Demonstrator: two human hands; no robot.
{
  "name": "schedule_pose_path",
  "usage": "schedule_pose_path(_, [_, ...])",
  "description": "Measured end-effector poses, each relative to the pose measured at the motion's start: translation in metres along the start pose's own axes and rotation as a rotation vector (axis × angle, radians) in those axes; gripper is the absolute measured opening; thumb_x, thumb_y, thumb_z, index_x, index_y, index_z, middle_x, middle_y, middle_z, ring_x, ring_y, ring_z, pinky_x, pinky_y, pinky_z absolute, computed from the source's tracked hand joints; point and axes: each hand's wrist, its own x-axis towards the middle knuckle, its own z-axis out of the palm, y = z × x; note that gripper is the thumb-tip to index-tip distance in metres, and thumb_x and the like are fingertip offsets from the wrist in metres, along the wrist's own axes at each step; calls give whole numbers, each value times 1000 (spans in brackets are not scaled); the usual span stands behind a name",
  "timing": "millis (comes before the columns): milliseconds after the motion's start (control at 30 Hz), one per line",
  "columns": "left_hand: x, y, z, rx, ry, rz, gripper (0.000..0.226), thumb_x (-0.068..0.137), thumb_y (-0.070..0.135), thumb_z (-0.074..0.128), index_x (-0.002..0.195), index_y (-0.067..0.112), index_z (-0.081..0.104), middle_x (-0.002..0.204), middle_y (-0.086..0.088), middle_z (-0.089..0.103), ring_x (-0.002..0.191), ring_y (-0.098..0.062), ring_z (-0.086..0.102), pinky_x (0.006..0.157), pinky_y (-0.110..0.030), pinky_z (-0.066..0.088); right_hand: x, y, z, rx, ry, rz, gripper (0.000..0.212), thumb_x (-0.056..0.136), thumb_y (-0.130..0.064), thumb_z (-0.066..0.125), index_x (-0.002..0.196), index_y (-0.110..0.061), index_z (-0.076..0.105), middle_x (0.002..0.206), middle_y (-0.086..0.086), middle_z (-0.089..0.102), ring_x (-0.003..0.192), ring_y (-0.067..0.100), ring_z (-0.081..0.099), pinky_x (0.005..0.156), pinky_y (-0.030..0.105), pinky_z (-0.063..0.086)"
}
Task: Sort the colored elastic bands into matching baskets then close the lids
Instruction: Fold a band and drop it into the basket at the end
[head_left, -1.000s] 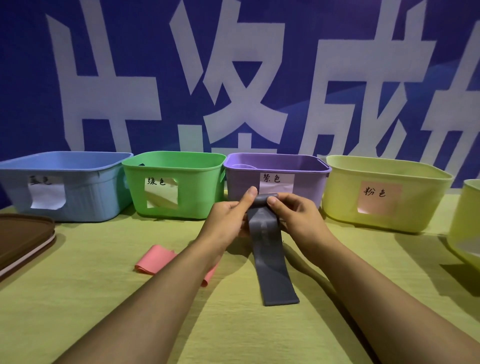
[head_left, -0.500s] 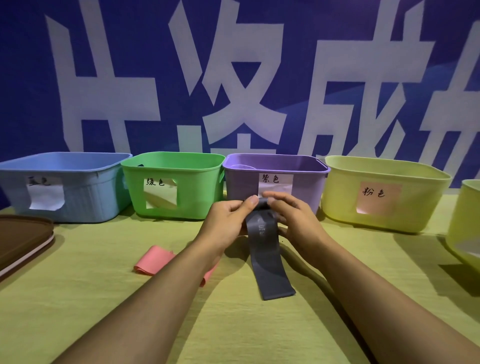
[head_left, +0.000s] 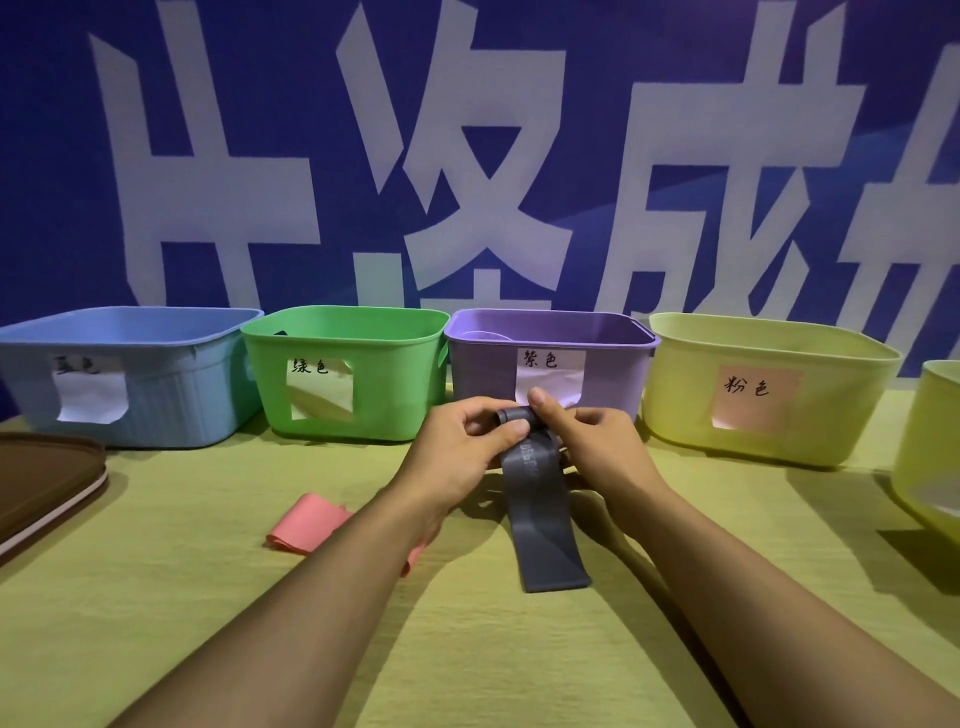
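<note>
at nine o'clock on my feed, a brown lid (head_left: 47, 480) lies flat at the edge of the yellow-green worktop (head_left: 156, 597). behind it, from ten o'clock across to three, stands a row of open baskets, each with a paper label: a blue basket (head_left: 171, 395), a green basket (head_left: 384, 374), a purple basket (head_left: 483, 374) at twelve, a yellow basket (head_left: 675, 384) carrying a pink label, and the cut-off edge of a second yellow basket (head_left: 930, 447). a blue banner with large white characters (head_left: 467, 156) fills the wall behind them. at about seven o'clock from the hands, a pink elastic band (head_left: 309, 522) lies flat on the worktop, partly hidden under the left forearm. the left hand (head_left: 457, 457) has its grip pinching the rolled top end of a grey elastic band (head_left: 545, 519), thumb pressed on the roll. the right hand (head_left: 602, 447) pinches the same roll from the other side, its thumb on top. the band sits just in front of the purple basket, its rolled end raised in both hands and its loose end trailing toward six o'clock, lying on the worktop.
</note>
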Motion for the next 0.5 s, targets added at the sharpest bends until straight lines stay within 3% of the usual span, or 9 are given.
schedule_pose_path(100, [-1,1,0,-31,-1,-8,23,90,4,75,106,20,77,99,-2,80,98,-16,75,87,-29,59,2,1,0,8,-18,-34,38,92,-49,68,96,-13,77,82,-1,78,76,11,75,56,19,56])
schedule_pose_path(200, [0,2,0,-48,8,-10,26,87,3,78,108,18,77,102,-5,80,98,-16,73,90,-34,58,5,2,-1,11,-48,-49,34,93,-46,68,98,-13,78,88,3,79,88,19,76,73,32,64])
schedule_pose_path(300, [0,3,1,-91,4,-38,31,82,7,82,111,14,74,107,-9,78,107,-22,73,94,-38,58,6,3,-2,34,-88,-58,32,95,-41,66,101,-12,78,94,8,78,95,25,75,84,41,62])
schedule_pose_path(400, [1,3,1,-116,3,-90,35,81,34,83,110,15,75,106,-8,79,109,-26,73,103,-48,55,4,2,-1,51,-110,-94,29,97,-36,64,102,-10,77,96,8,78,95,20,74,80,33,62])
schedule_pose_path(500, [3,2,-1,-97,-2,-172,50,84,63,72,104,17,80,104,-7,80,109,-30,73,105,-51,52,4,2,-1,60,-123,-123,26,98,-33,64,106,-11,76,101,6,78,99,20,73,84,34,61])
